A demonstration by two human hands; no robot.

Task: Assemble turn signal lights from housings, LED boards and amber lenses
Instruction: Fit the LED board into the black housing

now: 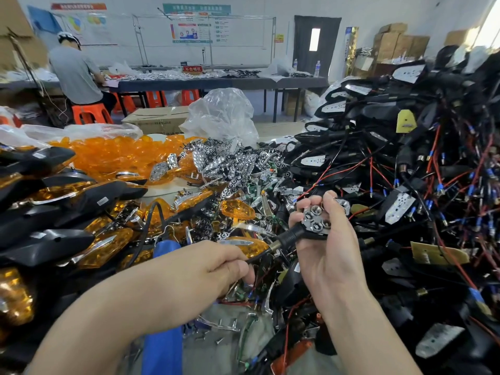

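Right grip (328,255) — black housing (293,235), chrome-faced

A red sign (192,69) standing on the far tabletop (243,83) reads "不合格区". The wall posters (196,24) and the yellow notice (279,38) beside the door (316,44) carry print too blurred to read. Stickers (102,202) on the black housings (89,194) are too small to read.
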